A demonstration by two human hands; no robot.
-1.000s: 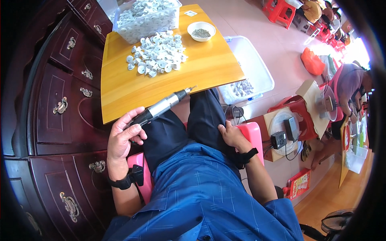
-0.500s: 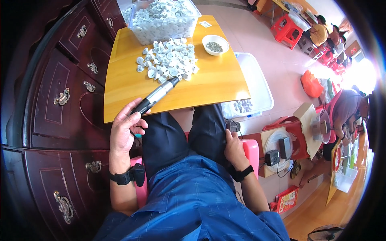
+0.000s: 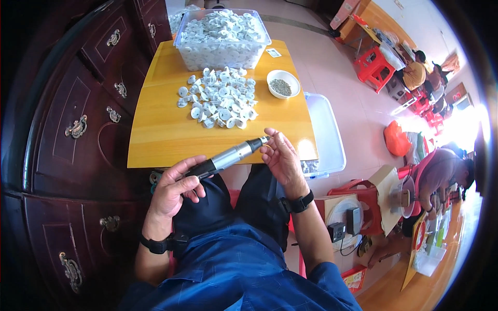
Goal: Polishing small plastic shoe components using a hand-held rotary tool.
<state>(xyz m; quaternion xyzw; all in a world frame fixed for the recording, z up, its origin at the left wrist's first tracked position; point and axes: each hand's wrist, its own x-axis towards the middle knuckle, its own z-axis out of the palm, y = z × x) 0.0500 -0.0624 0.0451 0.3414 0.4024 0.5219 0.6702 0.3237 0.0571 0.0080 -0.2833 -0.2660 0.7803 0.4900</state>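
An electric screwdriver (image 3: 233, 155) with a silver barrel and black ends slants over the near edge of the yellow table, above my lap. My left hand (image 3: 175, 186) is wrapped round its rear end. At the other end, my right hand (image 3: 281, 158) pinches the tip with thumb and fingers; whether a small bit or screw sits there is hard to make out. Beyond the tool, a loose pile of small white plastic parts (image 3: 223, 98) covers the tabletop (image 3: 171, 140). To its right stands a white bowl (image 3: 290, 78) of small metal pieces, probably screws.
A clear plastic bin (image 3: 223, 57) heaped with the same white parts stands at the table's far end. Dark wooden drawers (image 3: 62, 150) line my left. A translucent tub (image 3: 332, 135) sits on the floor to the right. Further right, a co-worker (image 3: 441, 171) bends over another table.
My right hand has risen from beside my right thigh to the screwdriver's tip. The screwdriver and my left hand have moved a little to the right, and the view has shifted.
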